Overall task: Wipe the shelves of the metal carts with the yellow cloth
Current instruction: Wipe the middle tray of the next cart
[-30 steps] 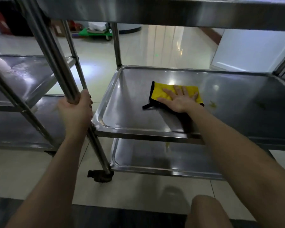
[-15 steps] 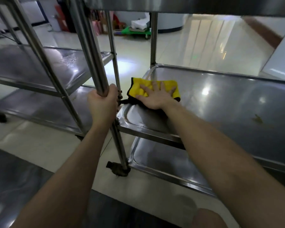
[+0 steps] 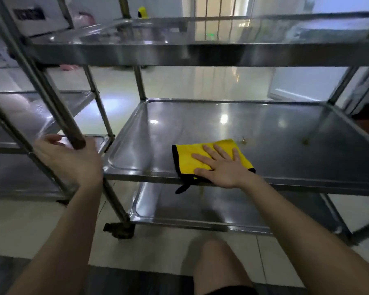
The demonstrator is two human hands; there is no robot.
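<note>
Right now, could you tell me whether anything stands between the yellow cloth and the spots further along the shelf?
Nothing visible does. The right hand presses the cloth flat, and the shelf is bare steel up to the near spot and the far spot.

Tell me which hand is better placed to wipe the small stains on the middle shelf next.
Right. The right hand lies flat on the yellow cloth on the middle shelf, close to the stains; the left hand grips the cart post.
</note>
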